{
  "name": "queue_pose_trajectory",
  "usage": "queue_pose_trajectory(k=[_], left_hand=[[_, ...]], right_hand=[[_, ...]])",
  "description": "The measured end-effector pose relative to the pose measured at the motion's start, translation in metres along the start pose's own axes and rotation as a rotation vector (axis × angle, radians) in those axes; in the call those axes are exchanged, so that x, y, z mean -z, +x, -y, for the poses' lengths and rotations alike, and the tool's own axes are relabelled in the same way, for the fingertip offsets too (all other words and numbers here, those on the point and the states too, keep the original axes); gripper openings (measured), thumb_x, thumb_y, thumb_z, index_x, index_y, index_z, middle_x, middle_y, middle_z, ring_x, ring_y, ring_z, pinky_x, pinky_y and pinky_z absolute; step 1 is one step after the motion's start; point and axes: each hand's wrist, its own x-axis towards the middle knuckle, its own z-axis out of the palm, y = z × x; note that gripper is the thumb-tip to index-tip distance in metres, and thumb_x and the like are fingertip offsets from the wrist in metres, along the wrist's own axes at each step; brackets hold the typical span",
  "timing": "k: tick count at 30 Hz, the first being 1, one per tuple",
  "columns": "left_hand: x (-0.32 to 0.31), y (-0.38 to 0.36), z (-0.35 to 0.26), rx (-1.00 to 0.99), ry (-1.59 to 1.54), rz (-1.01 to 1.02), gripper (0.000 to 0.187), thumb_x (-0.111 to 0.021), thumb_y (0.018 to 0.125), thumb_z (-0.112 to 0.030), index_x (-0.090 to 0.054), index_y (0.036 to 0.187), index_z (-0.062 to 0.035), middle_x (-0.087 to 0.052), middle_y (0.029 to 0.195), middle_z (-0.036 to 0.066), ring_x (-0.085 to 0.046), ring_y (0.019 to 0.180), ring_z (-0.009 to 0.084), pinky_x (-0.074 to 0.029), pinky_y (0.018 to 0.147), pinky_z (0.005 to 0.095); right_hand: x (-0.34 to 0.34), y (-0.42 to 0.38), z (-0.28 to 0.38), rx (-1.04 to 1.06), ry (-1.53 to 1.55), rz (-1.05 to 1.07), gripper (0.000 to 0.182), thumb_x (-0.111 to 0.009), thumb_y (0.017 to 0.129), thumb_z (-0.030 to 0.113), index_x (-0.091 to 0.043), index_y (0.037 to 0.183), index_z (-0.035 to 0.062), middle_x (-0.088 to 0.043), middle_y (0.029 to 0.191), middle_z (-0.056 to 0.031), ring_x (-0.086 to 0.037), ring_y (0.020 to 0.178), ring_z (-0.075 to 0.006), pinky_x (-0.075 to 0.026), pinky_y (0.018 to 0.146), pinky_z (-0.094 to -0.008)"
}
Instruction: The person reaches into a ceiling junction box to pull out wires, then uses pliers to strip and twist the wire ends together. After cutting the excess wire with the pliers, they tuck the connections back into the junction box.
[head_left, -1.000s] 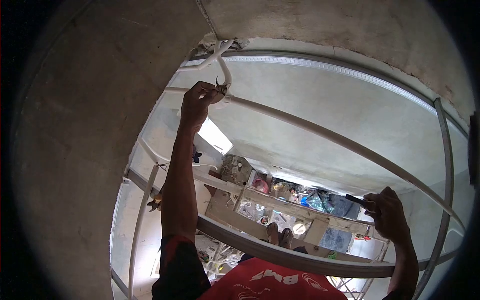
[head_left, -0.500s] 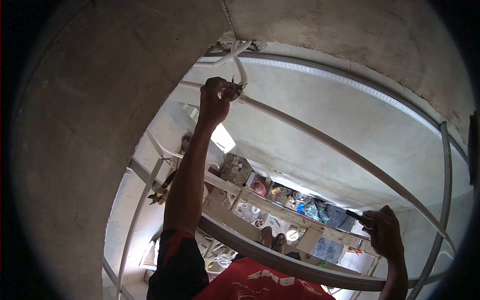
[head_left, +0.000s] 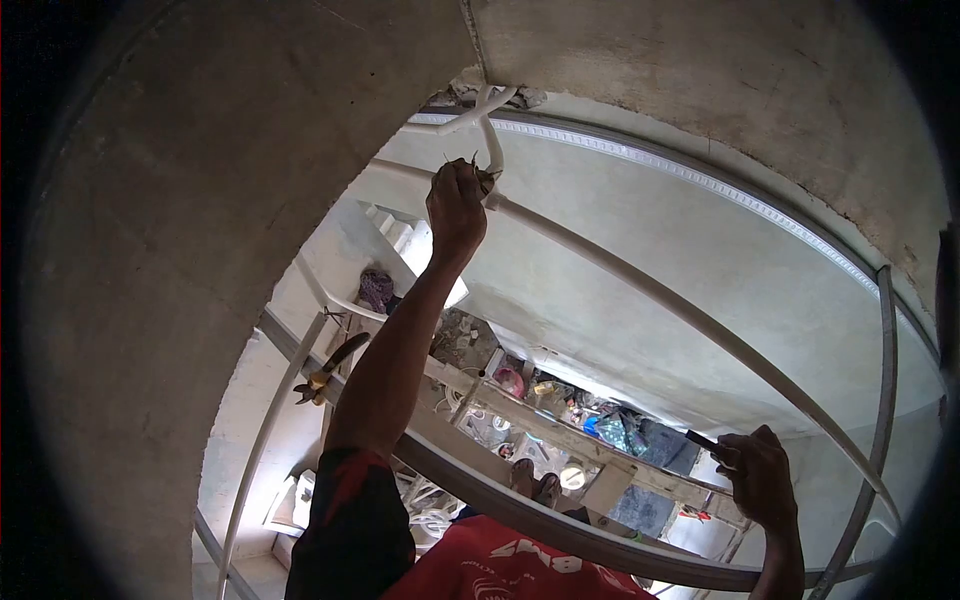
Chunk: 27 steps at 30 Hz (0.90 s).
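Note:
My left hand (head_left: 457,212) is raised at the upper middle, its fingers closed around thin wires (head_left: 474,160) at a pipe junction. White conduit pipes (head_left: 495,145) meet there, and a long white pipe (head_left: 640,280) runs from it down to the right. At the lower right my right hand (head_left: 758,475) grips a small dark tool (head_left: 703,440), which points up and to the left, away from the pipe. What kind of tool it is cannot be made out.
Pliers (head_left: 315,388) rest on a metal ceiling bar (head_left: 290,345) at left. A curved metal bar (head_left: 560,535) crosses before my chest. My feet (head_left: 535,483) stand on planks (head_left: 610,455) above a cluttered floor. Concrete (head_left: 200,180) lies at upper left.
The whole view has shifted slightly. My left hand has turned, and its fingers are bunched more tightly at the wires. My right hand with the tool has moved slightly left and down.

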Motion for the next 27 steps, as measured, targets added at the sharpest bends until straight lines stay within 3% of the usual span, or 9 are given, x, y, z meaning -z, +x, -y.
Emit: queue_pose_trajectory(k=[2,6,8,12,14,15,17,23,27], left_hand=[[-0.001,-0.001,-0.005,0.106,0.029,0.008,0.028,-0.046,0.107,-0.021,-0.059,0.097,0.0014,-0.068,0.093,0.020,-0.062,0.090,0.0399,-0.048,0.080,0.0534],[-0.003,-0.002,-0.001,0.109,0.049,0.002,0.029,-0.045,0.106,-0.022,-0.059,0.095,0.0009,-0.068,0.092,0.018,-0.061,0.091,0.0394,-0.048,0.080,0.0525],[-0.005,-0.003,0.009,-0.038,0.160,-0.041,0.034,-0.044,0.108,-0.026,-0.062,0.100,0.0011,-0.069,0.095,0.018,-0.069,0.085,0.0329,-0.054,0.079,0.0473],[-0.005,-0.002,0.013,-0.003,0.262,-0.025,0.031,-0.043,0.108,-0.022,-0.062,0.101,0.0010,-0.068,0.097,0.017,-0.071,0.085,0.0309,-0.057,0.077,0.0456],[-0.009,-0.003,0.012,-0.037,0.172,-0.106,0.032,-0.041,0.106,-0.023,-0.058,0.090,-0.0014,-0.068,0.092,0.017,-0.063,0.089,0.0403,-0.049,0.079,0.0526],[-0.010,-0.002,0.012,-0.036,0.173,-0.104,0.032,-0.041,0.106,-0.023,-0.058,0.090,-0.0014,-0.068,0.092,0.017,-0.063,0.089,0.0403,-0.049,0.079,0.0526],[-0.015,0.001,0.012,0.156,-0.004,-0.150,0.032,-0.042,0.106,-0.022,-0.058,0.088,-0.0015,-0.067,0.090,0.017,-0.062,0.090,0.0408,-0.049,0.078,0.0532],[-0.013,0.000,0.010,0.036,0.103,-0.147,0.028,-0.044,0.104,-0.019,-0.059,0.088,-0.0030,-0.065,0.089,0.017,-0.063,0.087,0.0414,-0.050,0.078,0.0525],[-0.009,0.003,0.012,0.046,0.016,-0.068,0.028,-0.043,0.103,-0.019,-0.059,0.087,-0.0027,-0.067,0.090,0.018,-0.064,0.086,0.0414,-0.051,0.078,0.0513]], right_hand=[[0.000,0.002,0.002,-0.010,0.008,0.009,0.023,-0.080,0.082,0.007,-0.074,0.103,0.0028,-0.074,0.088,-0.0117,-0.060,0.080,-0.0303,-0.051,0.072,-0.0410],[-0.002,0.002,0.002,-0.008,0.031,0.015,0.022,-0.080,0.082,0.007,-0.075,0.103,0.0025,-0.074,0.088,-0.0120,-0.059,0.079,-0.0302,-0.052,0.072,-0.0405],[0.001,0.004,0.007,-0.030,0.034,0.038,0.023,-0.081,0.081,0.005,-0.075,0.103,0.0025,-0.074,0.087,-0.0121,-0.059,0.079,-0.0302,-0.052,0.072,-0.0408],[0.001,0.003,0.006,-0.048,0.034,0.065,0.028,-0.082,0.078,0.000,-0.075,0.104,0.0022,-0.072,0.084,-0.0122,-0.059,0.080,-0.0303,-0.052,0.070,-0.0411],[-0.003,0.003,0.004,-0.035,0.044,0.044,0.029,-0.082,0.077,0.000,-0.074,0.104,0.0021,-0.072,0.083,-0.0121,-0.060,0.080,-0.0305,-0.052,0.070,-0.0409],[-0.004,0.002,0.004,-0.024,0.055,0.023,0.030,-0.082,0.076,-0.001,-0.074,0.105,0.0019,-0.071,0.083,-0.0120,-0.060,0.081,-0.0307,-0.053,0.070,-0.0407],[-0.001,0.002,0.003,-0.012,0.038,0.041,0.032,-0.082,0.075,-0.002,-0.073,0.105,0.0019,-0.072,0.084,-0.0118,-0.061,0.081,-0.0307,-0.053,0.071,-0.0405],[-0.001,0.002,0.003,-0.011,0.048,0.048,0.034,-0.082,0.073,-0.004,-0.072,0.105,0.0030,-0.072,0.088,-0.0108,-0.061,0.081,-0.0301,-0.054,0.072,-0.0405],[-0.003,0.003,0.001,-0.003,0.028,0.034,0.035,-0.082,0.073,-0.004,-0.073,0.105,0.0039,-0.072,0.088,-0.0104,-0.061,0.081,-0.0295,-0.054,0.070,-0.0404]])
